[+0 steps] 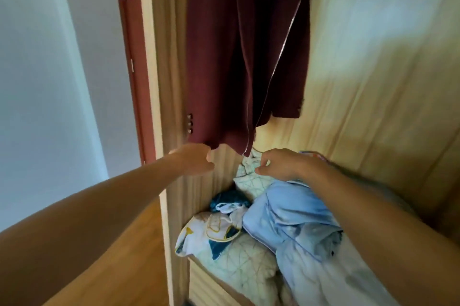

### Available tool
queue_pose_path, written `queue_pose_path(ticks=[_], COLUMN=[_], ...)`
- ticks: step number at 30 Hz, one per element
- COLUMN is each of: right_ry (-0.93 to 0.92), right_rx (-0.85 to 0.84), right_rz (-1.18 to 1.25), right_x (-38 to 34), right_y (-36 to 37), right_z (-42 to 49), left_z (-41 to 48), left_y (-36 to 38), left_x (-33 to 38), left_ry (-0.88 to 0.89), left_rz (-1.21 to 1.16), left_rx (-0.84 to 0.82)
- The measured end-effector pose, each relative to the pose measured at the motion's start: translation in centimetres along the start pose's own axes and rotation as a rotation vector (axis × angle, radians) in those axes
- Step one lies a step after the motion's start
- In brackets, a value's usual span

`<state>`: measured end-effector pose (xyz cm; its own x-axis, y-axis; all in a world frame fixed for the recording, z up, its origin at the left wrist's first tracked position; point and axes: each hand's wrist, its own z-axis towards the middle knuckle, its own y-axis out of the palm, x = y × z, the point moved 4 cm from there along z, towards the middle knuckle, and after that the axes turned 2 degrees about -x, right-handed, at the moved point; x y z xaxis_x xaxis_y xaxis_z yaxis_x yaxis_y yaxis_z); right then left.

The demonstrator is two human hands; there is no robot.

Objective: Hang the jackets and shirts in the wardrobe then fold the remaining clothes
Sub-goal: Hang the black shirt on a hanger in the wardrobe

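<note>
Jacket point(224, 56), maroon, is seen hung inside the wardrobe point(373, 81), its front open and its hem loose. Just under the hem's left part the left hand point(196, 160) is held with fingers point(207, 165) curled tight against the cloth; whether the hem is pinched cannot be told. Below the hem's right corner, apart from it, the right hand point(281, 165) is held with fingers loosely curled and nothing in them. Beneath the jacket a blue garment point(293, 208) and a patterned pillow point(239, 256) are heaped.
</note>
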<state>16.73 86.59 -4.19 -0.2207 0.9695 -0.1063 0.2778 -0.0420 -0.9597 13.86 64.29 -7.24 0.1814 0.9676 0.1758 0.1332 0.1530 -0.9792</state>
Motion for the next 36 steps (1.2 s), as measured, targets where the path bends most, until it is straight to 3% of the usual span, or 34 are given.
queue_pose_path(ticks=[9, 19, 27, 36], right_ry=[-0.353, -0.800, -1.163, -1.449], right_rx=[-0.118, -0.195, -0.268, -0.343], right_rz=[-0.087, -0.295, -0.462, -0.669], right_x=[-20.5, -49.4, -70.1, -84.1], right_y=[6.4, 16.4, 27.3, 40.2], right_z=[3.1, -0.9, -13.0, -26.1], left_z=[-16.7, -44.2, -67.6, -87.6], left_y=[4.0, 8.8, 14.9, 24.9], left_x=[-17.5, -35.0, -40.8, -40.0], left_ry=[-0.444, -0.979, -1.359, -1.715], left_rz=[-0.048, -0.192, -0.384, -0.507], left_rx=[-0.015, 0.021, 0.089, 0.184])
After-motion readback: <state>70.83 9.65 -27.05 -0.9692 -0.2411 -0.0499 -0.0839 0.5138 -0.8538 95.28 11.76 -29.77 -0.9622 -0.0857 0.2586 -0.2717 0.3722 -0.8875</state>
